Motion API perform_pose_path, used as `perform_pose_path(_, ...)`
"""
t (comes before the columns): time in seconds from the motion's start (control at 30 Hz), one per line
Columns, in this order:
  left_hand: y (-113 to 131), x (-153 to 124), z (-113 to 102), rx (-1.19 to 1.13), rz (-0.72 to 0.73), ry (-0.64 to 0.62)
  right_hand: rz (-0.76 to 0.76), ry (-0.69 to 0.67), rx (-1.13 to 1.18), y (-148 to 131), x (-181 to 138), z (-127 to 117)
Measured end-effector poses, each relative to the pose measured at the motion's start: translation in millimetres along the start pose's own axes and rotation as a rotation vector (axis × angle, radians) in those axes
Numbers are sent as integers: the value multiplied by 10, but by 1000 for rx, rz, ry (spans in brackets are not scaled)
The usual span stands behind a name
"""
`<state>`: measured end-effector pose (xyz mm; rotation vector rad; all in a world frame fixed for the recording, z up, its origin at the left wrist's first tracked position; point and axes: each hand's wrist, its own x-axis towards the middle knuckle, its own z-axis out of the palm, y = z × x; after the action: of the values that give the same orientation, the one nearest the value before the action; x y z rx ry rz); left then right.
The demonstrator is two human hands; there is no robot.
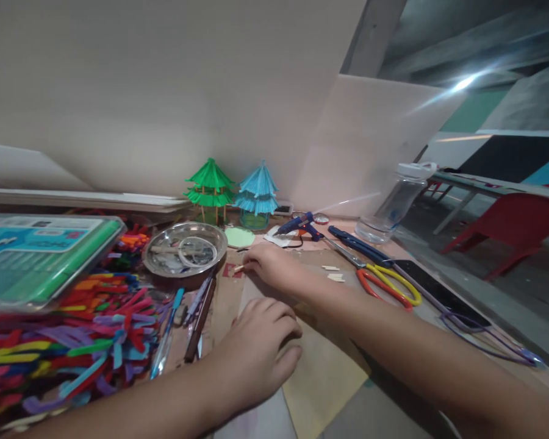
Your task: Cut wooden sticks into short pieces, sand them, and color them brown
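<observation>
**A:** Nearest us, the left hand [256, 353] is resting palm-down on the brown sheet [322, 372], fingers loosely curled and clamping nothing.

**B:** Just to its left, pens [201, 317] are lying beside the sheet, and the heap of coloured craft sticks [64, 353] is spreading out past them.

**A:** Further out, the right hand [272, 267] is pinching a small wooden piece [238, 268]. Thumb and fingertips are closing on it, low over the table, just beside the metal bowl [185, 251].

**B:** Right of that hand, cut wood bits [333, 274] are lying near the scissors [384, 283], with a phone [439, 292] lying just beyond.

**A:** At the back, the glue gun [299, 224] is lying near the wall. The green pagoda [209, 189] and blue pagoda [257, 192] are standing side by side, and a bottle [396, 204] is standing off right.
</observation>
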<state>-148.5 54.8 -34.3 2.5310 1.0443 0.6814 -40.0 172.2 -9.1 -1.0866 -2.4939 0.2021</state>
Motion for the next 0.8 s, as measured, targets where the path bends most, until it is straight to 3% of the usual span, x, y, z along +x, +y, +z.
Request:
perform_pose_path(0.13, -12, -7, 12, -10, -12, -7, 9, 17, -29, 11, 87, 30)
perform_pose_path(0.33, -22, 1, 2, -21, -4, -8, 30, 66, -29, 138, -47, -54)
perform_pose_path(0.63, -21, -1, 11, -29, 6, -9, 196, 150, -42, 511, -668, -622)
perform_pose_path(0.8, -37, 22, 3, -11, 19, -10, 338, 88, -69, 758, -1025, -854)
